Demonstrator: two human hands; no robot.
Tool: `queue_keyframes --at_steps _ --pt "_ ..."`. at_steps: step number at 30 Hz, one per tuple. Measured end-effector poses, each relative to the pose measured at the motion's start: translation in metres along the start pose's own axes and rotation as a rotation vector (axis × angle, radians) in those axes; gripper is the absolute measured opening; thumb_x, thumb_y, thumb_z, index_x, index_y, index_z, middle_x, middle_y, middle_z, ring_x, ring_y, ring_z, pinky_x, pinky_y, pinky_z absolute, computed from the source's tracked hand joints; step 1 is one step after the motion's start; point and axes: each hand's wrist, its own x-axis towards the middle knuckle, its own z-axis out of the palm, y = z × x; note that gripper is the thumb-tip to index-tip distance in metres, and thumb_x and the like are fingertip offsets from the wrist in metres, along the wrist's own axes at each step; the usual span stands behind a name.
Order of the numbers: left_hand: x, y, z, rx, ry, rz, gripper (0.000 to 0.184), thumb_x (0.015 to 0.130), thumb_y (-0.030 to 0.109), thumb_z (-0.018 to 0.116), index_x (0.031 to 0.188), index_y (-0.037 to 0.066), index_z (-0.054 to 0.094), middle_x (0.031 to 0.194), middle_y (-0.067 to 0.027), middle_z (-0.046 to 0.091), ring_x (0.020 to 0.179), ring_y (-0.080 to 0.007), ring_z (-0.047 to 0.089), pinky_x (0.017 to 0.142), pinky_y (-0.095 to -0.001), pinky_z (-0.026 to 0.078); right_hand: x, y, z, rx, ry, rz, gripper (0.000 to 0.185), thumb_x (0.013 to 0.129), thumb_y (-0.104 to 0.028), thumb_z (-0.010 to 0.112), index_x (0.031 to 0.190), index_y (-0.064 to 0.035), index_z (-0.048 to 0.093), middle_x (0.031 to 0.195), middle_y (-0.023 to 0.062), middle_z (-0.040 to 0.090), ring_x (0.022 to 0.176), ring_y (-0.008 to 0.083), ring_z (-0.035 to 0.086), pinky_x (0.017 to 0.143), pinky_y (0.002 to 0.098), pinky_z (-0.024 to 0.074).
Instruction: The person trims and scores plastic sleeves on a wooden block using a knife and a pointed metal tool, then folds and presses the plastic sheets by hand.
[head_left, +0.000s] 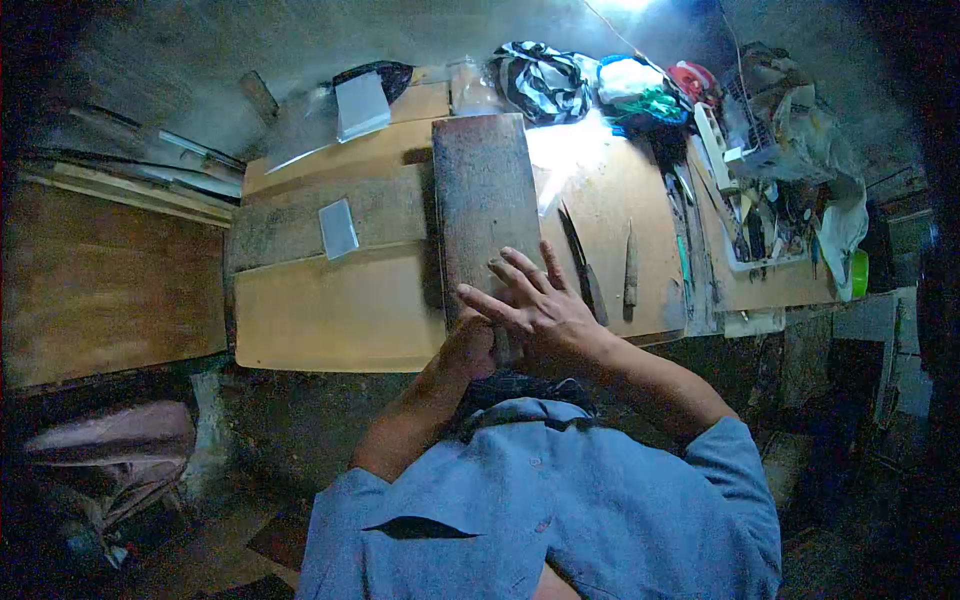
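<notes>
In the head view, you look down at a wooden table [330, 320] in a dim room, with a bright glare at its far side. Your thing in hand, a long, worn board [488, 185], lies on the middle of the table, pointing away from you, its near end close to your body.

Your right hand [550, 303] is over that near end, palm down, fingers spread, the fingertips reaching onto the board's face. Your left hand [472, 345] is at the near end too, fingers curled, just below and left of the right one, which partly covers it. You cannot tell from here whether it grips anything.

To the right of the board lie a dark knife [577, 248], its handle near your right wrist, and beyond it a pointed tool [630, 270]. To the left, a small pale plate [338, 228] rests on a grey plank [385, 207]; farther off is a white pad [362, 105].

Along the far edge sit a striped bag [545, 85] and a white bag [628, 75]. At far right, a tray [775, 262] holds tools, with a green cup [859, 274] beside it. Your shirt [600, 490] is blue.
</notes>
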Motion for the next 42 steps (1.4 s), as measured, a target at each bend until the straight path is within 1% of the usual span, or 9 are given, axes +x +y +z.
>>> queue_keyframes --at_steps 2,4,5,7,11,16,25,32,42 --pt "-0.001 0.002 -0.007 0.083 -0.069 0.033 0.052 0.092 0.039 0.048 0.134 0.010 0.038 0.124 -0.0085 0.053 0.110 -0.0212 0.055 0.090 -0.0389 0.049 -0.001 -0.001 -0.007 0.042 0.023 0.012 0.091 0.062 -0.033 0.072 0.142 -0.0314 0.029 0.138 0.0180 0.036 0.136 0.0357 0.023 0.110 0.0592 0.0002" --pt "-0.004 0.010 -0.020 1.144 -0.172 0.334 0.049 0.092 0.032 0.048 0.134 0.009 0.038 0.124 -0.0088 0.053 0.111 -0.0201 0.055 0.092 -0.0381 0.048 -0.004 0.002 -0.011 0.086 0.046 0.024 0.092 0.061 -0.035 0.074 0.142 -0.0297 0.030 0.139 0.0179 0.035 0.136 0.0358 0.022 0.110 0.0590 -0.0002" --pt "-0.003 0.008 -0.021 1.143 -0.171 0.331 0.049 0.092 0.032 0.048 0.134 0.009 0.038 0.124 -0.0088 0.053 0.111 -0.0201 0.055 0.092 -0.0381 0.048 -0.006 0.004 -0.012 0.099 0.030 0.045 0.094 0.059 -0.037 0.076 0.141 -0.0276 0.031 0.139 0.0178 0.034 0.136 0.0357 0.022 0.110 0.0589 -0.0004" --pt "-0.002 0.012 -0.007 -0.137 0.029 -0.139 0.045 0.092 0.025 0.050 0.133 0.008 0.040 0.125 -0.0093 0.052 0.112 -0.0196 0.054 0.093 -0.0379 0.047 -0.008 0.007 -0.016 0.113 0.014 0.064 0.096 0.058 -0.039 0.078 0.141 -0.0255 0.032 0.140 0.0178 0.033 0.136 0.0356 0.022 0.110 0.0589 -0.0006" --pt "-0.002 0.014 -0.007 -0.308 -0.142 -0.112 0.044 0.091 0.020 0.047 0.132 0.006 0.040 0.122 -0.0116 0.054 0.111 -0.0239 0.056 0.093 -0.0409 0.046 -0.010 0.009 -0.022 0.152 -0.038 0.089 0.079 0.073 -0.040 0.062 0.143 -0.0287 0.027 0.139 0.0186 0.034 0.135 0.0355 0.023 0.110 0.0584 0.0033" --pt "-0.002 0.021 0.006 -0.199 -0.014 -0.126 0.044 0.090 0.017 0.044 0.132 0.004 0.040 0.122 -0.0140 0.054 0.109 -0.0275 0.057 0.094 -0.0429 0.046 -0.014 0.014 -0.019 0.089 0.043 0.089 0.081 0.071 -0.038 0.067 0.142 -0.0252 0.030 0.138 0.0191 0.035 0.134 0.0380 0.023 0.110 0.0572 0.0048" --pt "-0.013 0.034 0.021 -0.054 -0.016 -0.129 0.047 0.091 0.014 0.040 0.136 -0.001 0.035 0.123 -0.0165 0.053 0.109 -0.0286 0.057 0.095 -0.0445 0.045 -0.027 0.028 -0.021 1.306 0.160 0.477 0.065 0.082 -0.010 0.067 0.139 -0.0089 0.035 0.126 0.0130 0.050 0.118 0.0208 0.047 0.099 0.0339 0.0372" --pt "-0.011 0.032 0.026 -0.066 -0.076 -0.122 0.051 0.088 0.014 0.045 0.135 -0.002 0.035 0.132 -0.0168 0.047 0.118 -0.0300 0.051 0.101 -0.0459 0.040 -0.018 0.026 -0.019 1.040 0.208 0.289 0.052 0.085 -0.011 0.065 0.132 -0.0080 0.044 0.113 0.0092 0.057 0.098 0.0150 0.056 0.082 0.0285 0.0468" --pt "-0.005 0.009 -0.011 0.404 0.247 0.038 0.025 0.096 0.015 0.046 0.112 -0.001 0.057 0.104 -0.0049 0.060 0.093 -0.0123 0.056 0.086 -0.0281 0.045 -0.016 0.019 0.009 1.206 0.310 0.674 0.010 0.086 -0.010 0.062 0.091 -0.0028 0.058 0.076 0.0004 0.057 0.067 0.0055 0.051 0.057 0.0213 0.0413"
